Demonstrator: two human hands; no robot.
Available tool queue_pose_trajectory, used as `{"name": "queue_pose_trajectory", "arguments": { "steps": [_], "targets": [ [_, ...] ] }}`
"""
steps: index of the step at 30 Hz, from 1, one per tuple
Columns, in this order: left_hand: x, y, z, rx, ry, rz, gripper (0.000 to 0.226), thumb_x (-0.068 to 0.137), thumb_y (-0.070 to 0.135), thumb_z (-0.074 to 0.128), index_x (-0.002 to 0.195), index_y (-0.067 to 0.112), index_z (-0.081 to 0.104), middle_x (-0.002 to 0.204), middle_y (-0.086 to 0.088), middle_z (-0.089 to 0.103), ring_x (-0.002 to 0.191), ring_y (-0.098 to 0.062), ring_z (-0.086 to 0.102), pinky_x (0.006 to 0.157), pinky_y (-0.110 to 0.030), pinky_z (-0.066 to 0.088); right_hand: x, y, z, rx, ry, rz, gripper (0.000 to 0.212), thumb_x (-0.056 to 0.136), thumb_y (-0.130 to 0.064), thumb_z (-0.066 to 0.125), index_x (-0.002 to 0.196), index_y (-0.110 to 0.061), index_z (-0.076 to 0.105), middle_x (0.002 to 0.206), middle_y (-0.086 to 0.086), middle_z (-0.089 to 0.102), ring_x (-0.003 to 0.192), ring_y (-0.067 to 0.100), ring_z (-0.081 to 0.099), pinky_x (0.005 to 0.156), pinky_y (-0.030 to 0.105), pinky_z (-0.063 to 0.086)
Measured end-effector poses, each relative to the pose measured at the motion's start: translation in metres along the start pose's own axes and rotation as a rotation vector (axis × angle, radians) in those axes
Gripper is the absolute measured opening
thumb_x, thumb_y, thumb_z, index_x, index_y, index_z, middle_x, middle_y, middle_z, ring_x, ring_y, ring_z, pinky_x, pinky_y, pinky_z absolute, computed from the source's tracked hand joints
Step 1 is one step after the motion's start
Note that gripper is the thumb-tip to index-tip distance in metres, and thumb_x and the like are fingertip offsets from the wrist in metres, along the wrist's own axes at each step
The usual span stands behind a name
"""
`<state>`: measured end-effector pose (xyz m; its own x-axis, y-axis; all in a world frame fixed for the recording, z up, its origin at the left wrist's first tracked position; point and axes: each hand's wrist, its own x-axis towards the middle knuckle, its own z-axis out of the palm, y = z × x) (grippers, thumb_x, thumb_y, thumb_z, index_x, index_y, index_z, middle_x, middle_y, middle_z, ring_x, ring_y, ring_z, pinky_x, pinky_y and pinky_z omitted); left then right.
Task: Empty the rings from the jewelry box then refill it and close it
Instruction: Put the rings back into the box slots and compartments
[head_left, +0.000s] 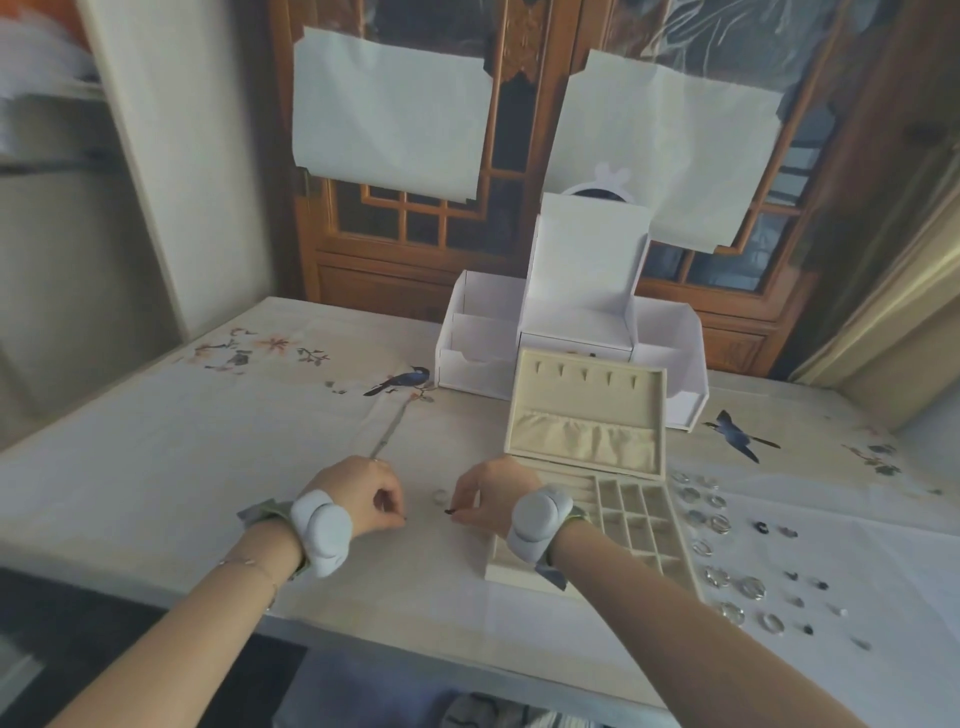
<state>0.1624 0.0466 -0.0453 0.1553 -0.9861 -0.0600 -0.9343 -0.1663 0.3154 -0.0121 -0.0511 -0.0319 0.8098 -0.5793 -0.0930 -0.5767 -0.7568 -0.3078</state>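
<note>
Nearest us, our two forearms reached onto the table (156, 467), each wrist wearing a pale rounded band. Our left hand (363, 499) lay with its fingers curled under, the fingertips touching the cloth; we could not tell whether it pinched anything. Our right hand (485, 501) was curled too, thumb and forefinger drawn together at a small dark thing that was too blurred to name. Between the two hands a clear ring (440, 496) lay on the cloth, apart from both. Just right of the right wrist stood the jewelry box (634, 519), cream-coloured, its lid (587, 421) raised upright behind the divided tray, whose compartments looked bare from here. To the right of the box, many rings (719, 525) and small dark pieces were scattered in loose rows over the tablecloth, which bore painted birds and blossoms. Behind the box stood a white organizer (566, 327) with open side bins, and beyond it a wooden lattice door (415, 223) hung with white paper sheets.
</note>
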Motion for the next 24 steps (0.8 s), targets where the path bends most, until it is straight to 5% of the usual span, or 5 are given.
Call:
{"name": "queue_pose_trajectory", "arguments": {
  "steps": [24],
  "targets": [
    [-0.0028, -0.0031, 0.0047, -0.016, -0.047, -0.039, 0.011, 0.08, 0.029, 0.069, 0.087, 0.025, 0.076, 0.095, 0.007, 0.064, 0.095, -0.014, 0.063, 0.087, -0.029, 0.051, 0.0012, -0.0091, 0.0002, -0.203, -0.201, -0.061, 0.023, 0.089, -0.028, 0.062, 0.108, -0.023, 0.072, 0.113, 0.001, 0.068, 0.108, 0.024, 0.06, 0.082, 0.028, 0.05]
  ]
}}
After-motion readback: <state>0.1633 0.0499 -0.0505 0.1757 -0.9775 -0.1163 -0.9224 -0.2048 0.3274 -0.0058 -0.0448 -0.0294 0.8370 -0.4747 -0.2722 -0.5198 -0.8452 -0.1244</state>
